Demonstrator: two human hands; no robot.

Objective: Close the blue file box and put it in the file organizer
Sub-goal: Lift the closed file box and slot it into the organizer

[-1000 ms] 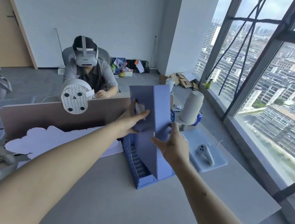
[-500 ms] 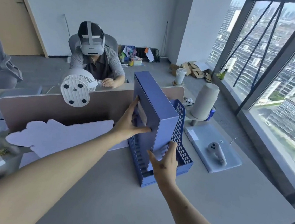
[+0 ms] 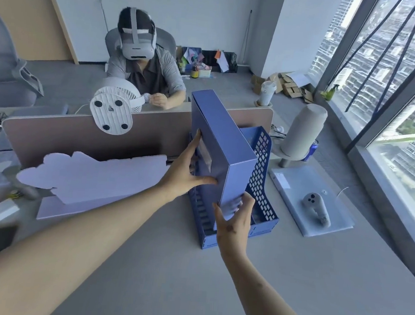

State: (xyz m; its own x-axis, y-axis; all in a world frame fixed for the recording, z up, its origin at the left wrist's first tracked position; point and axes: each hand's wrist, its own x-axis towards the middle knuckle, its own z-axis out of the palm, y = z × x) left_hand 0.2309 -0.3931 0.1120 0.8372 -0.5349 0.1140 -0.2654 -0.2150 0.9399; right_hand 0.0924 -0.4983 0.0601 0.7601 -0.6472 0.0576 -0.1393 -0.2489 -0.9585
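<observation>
Head view. The closed blue file box (image 3: 224, 143) stands upright and tilted, its lower end inside the blue mesh file organizer (image 3: 261, 187) on the grey desk (image 3: 166, 267). A pale label on the box's left face is too blurred to read. The left hand (image 3: 187, 173) presses flat against that left face, fingers spread and thumb on the near edge; the right hand (image 3: 233, 220) cups the box's lower near corner, fingers curled under it. The organizer's right compartment, bounded by the perforated side wall, holds nothing visible. Just beside it to the right, a white pad (image 3: 311, 191) carries a grey handheld controller (image 3: 316, 208). Behind the organizer runs a desk partition (image 3: 77, 138) with a white fan (image 3: 114, 110) at its top edge. The near desk surface lies bare.
</observation>
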